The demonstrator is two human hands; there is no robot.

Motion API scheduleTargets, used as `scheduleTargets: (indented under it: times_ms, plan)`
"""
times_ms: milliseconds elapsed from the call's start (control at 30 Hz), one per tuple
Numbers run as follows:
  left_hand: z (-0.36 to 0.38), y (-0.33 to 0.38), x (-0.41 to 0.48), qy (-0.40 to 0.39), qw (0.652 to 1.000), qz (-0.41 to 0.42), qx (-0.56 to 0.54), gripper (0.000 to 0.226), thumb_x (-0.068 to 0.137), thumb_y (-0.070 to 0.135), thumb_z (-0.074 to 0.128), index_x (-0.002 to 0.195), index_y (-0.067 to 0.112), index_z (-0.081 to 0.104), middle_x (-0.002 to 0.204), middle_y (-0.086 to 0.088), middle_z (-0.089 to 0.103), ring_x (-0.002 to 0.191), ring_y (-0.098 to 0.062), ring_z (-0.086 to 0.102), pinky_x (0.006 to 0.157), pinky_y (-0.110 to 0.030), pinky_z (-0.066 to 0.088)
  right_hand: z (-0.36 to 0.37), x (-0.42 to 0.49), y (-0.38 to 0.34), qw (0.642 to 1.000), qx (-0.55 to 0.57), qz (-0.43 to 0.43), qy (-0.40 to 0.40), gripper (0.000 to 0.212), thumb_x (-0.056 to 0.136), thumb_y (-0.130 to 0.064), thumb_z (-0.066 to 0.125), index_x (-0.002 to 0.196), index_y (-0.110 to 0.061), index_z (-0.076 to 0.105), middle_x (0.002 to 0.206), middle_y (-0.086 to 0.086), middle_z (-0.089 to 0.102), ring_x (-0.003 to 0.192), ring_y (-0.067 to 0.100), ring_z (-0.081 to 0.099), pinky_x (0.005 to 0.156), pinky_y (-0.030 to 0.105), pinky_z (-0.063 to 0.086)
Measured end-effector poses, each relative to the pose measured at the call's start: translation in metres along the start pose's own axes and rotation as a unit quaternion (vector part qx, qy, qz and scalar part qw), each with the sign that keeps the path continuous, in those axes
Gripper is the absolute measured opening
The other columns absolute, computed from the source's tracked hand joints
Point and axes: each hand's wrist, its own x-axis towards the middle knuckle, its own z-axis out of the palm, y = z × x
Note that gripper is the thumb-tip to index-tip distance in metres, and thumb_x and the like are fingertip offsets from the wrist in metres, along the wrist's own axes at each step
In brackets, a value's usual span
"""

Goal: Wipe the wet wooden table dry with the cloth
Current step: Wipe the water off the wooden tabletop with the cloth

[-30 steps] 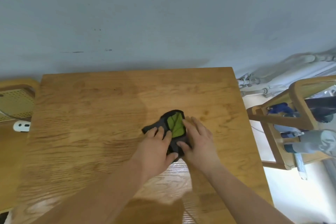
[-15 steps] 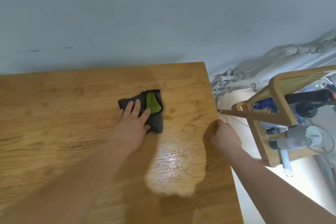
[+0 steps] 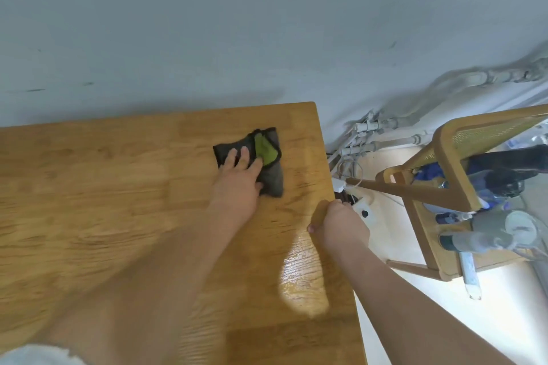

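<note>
Grey and lime-green, lying bunched near the far right corner of the surface (image 3: 118, 201), just inside its right edge. Pressing down on this cloth (image 3: 271, 176) with the left hand (image 3: 237, 184), fingers straight and spread flat over its near-left part, pinching nothing. Curling the right hand (image 3: 341, 225) over the right edge of the surface and gripping the wood there, apparently bracing, hiding the fingertips below the edge.

Judging the step as a wiping stroke across the far right area. Noticing a glossy, wet-looking patch (image 3: 302, 275) shining beside the right edge, nearer the body than the right hand and well apart from the cloth.

For doing it well, probably:
- Spreading the palm over more of the cloth, stopping the loose right half from trailing or folding under.
- Pushing with even weight rather than with fingertips alone.
- Drawing overlapping strokes along the grain, from the far edge back toward the near edge.
- Steering toward the glossy patch next.
- Shifting the right hand when reaching that edge strip, avoiding leaving a damp band beneath it.
- Turning the cloth to a drier face once soaking through.
- Watching the right edge and avoiding sweeping the cloth off it.
</note>
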Motion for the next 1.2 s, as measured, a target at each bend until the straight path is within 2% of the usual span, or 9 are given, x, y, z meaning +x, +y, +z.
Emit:
scheduleTargets:
  times_ms: [67, 267, 567, 667, 767, 900, 967, 1100, 1200]
  plan:
    - [0.015, 0.030, -0.011, 0.012, 1.000, -0.007, -0.003, 0.062, 0.108, 0.036, 0.044, 0.162, 0.023, 0.018, 0.172, -0.009, 0.003, 0.157, -0.033, -0.004, 0.127, -0.051, 0.013, -0.003, 0.000, 0.001, 1.000, -0.001, -0.006, 0.001, 0.063, 0.087, -0.046, 0.077, 0.133, -0.010, 0.054, 0.131, 0.006, 0.056, 0.117, 0.027, 0.061, 0.075, 0.035, 0.046]
    - [0.019, 0.043, -0.017, -0.062, 0.970, 0.211, 0.101, 0.064, 0.107, 0.046, 0.042, 0.163, 0.035, 0.012, 0.172, 0.007, -0.003, 0.158, -0.018, -0.009, 0.128, -0.044, 0.006, -0.009, -0.003, 0.001, 0.999, -0.002, -0.024, 0.025, 0.027, 0.092, -0.034, 0.067, 0.112, -0.016, 0.063, 0.118, 0.001, 0.064, 0.102, 0.024, 0.066, 0.071, 0.033, 0.050]
    - [-0.004, 0.051, -0.004, -0.002, 0.986, 0.007, -0.167, 0.058, 0.093, 0.059, 0.056, 0.140, 0.026, 0.052, 0.167, -0.002, 0.026, 0.157, -0.024, 0.009, 0.125, -0.056, 0.018, -0.018, -0.002, -0.005, 1.000, -0.017, -0.020, -0.012, 0.038, 0.086, -0.041, 0.079, 0.111, -0.018, 0.061, 0.119, 0.002, 0.062, 0.094, 0.024, 0.066, 0.069, 0.033, 0.049]
    - [-0.021, 0.050, 0.005, 0.082, 0.978, -0.021, -0.189, 0.030, 0.093, 0.055, 0.060, 0.088, 0.025, 0.061, 0.114, 0.004, 0.065, 0.116, -0.026, 0.056, 0.101, -0.050, 0.048, -0.024, 0.002, -0.009, 0.999, -0.048, -0.012, -0.010, 0.036, 0.083, -0.040, 0.083, 0.101, -0.019, 0.061, 0.090, -0.003, 0.058, 0.078, 0.022, 0.057, 0.065, 0.031, 0.047]
    - [-0.043, 0.037, 0.010, 0.118, 0.981, -0.053, -0.146, 0.031, 0.097, 0.046, 0.057, 0.075, 0.025, 0.052, 0.085, 0.006, 0.054, 0.090, -0.021, 0.053, 0.082, -0.041, 0.051, -0.027, 0.006, -0.016, 0.998, -0.064, -0.013, -0.003, 0.031, 0.081, -0.031, 0.085, 0.096, -0.019, 0.061, 0.074, -0.006, 0.050, 0.073, 0.020, 0.056, 0.056, 0.030, 0.041]
    - [-0.048, 0.007, 0.005, 0.092, 0.981, -0.117, -0.122, 0.022, 0.097, 0.033, 0.060, 0.116, 0.023, 0.058, 0.133, -0.006, 0.054, 0.129, -0.031, 0.048, 0.106, -0.043, 0.043, -0.025, 0.011, -0.020, 0.998, -0.064, -0.009, 0.001, 0.032, 0.080, -0.024, 0.086, 0.104, -0.017, 0.065, 0.087, -0.002, 0.059, 0.084, 0.023, 0.065, 0.062, 0.032, 0.045]
    - [-0.047, 0.012, -0.006, 0.089, 0.986, -0.072, -0.125, 0.047, 0.099, 0.026, 0.058, 0.144, 0.025, 0.044, 0.167, -0.009, 0.018, 0.154, -0.035, 0.016, 0.126, -0.047, 0.020, -0.026, 0.012, -0.020, 0.998, -0.067, -0.005, -0.005, 0.037, 0.079, -0.028, 0.087, 0.105, -0.018, 0.063, 0.086, -0.002, 0.057, 0.080, 0.022, 0.060, 0.063, 0.032, 0.044]
    - [-0.033, 0.044, -0.011, 0.003, 0.989, 0.141, -0.034, 0.062, 0.106, 0.043, 0.044, 0.161, 0.034, 0.018, 0.172, 0.005, -0.010, 0.157, -0.020, -0.013, 0.126, -0.040, -0.006, -0.027, 0.010, -0.017, 0.999, -0.047, 0.013, -0.006, 0.033, 0.078, -0.029, 0.087, 0.099, -0.016, 0.065, 0.073, -0.003, 0.052, 0.072, 0.022, 0.056, 0.061, 0.031, 0.047]
    - [-0.017, 0.029, 0.013, -0.068, 0.976, 0.178, 0.103, 0.074, 0.104, 0.058, 0.034, 0.163, 0.034, -0.004, 0.171, -0.001, -0.017, 0.155, -0.022, -0.022, 0.126, -0.046, -0.012, -0.022, 0.007, -0.011, 1.000, -0.026, 0.014, -0.001, 0.039, 0.076, -0.033, 0.087, 0.102, -0.017, 0.063, 0.082, -0.001, 0.060, 0.078, 0.025, 0.064, 0.070, 0.034, 0.057]
